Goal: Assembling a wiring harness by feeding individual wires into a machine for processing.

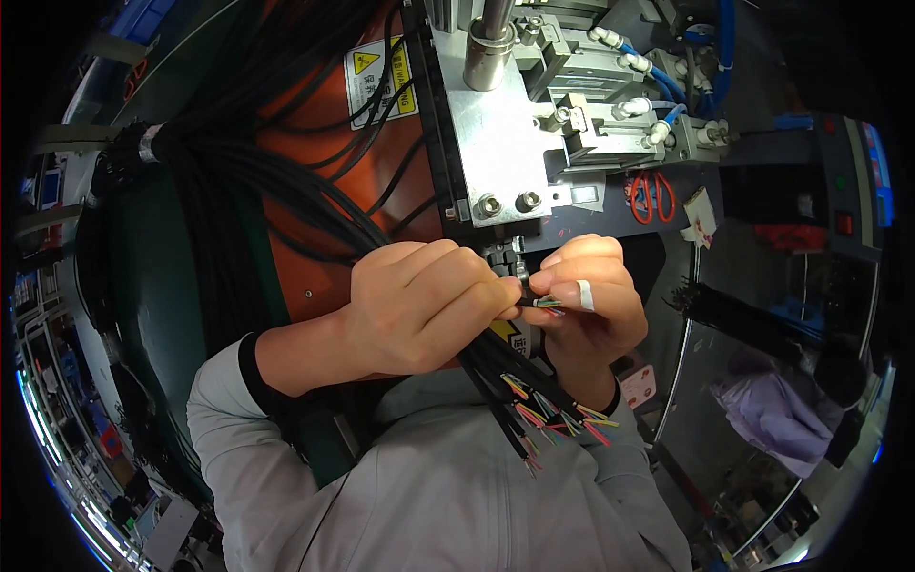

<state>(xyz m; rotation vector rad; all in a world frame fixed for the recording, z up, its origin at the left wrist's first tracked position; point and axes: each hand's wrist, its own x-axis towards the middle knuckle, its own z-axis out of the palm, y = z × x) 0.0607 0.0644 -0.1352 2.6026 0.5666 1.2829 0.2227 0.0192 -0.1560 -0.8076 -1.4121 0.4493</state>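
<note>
Close together below the machine head, my two hands meet at the fingertips. My left hand (419, 305) is closed in a pinch, its curled fingers hiding most of what they hold. Thin coloured wires (547, 303), green and reddish ends among them, stick out between the two hands. My right hand (605, 305) pinches at these wires with thumb and fingers, and one finger wears a white wrap. Just beyond the fingertips is a small metal tooling part (515, 257). Under my hands hangs a bundle of black cables (505, 367) with stripped, multicoloured wire ends.
A metal plate (496, 133) with bolts and pneumatic cylinders (600, 76) stands ahead. More black cables (286, 172) drape over the orange panel (329, 200) at left. Red-handled scissors (652, 197) lie at right, near another dark cable bundle (743, 310) and purple cloth (777, 405).
</note>
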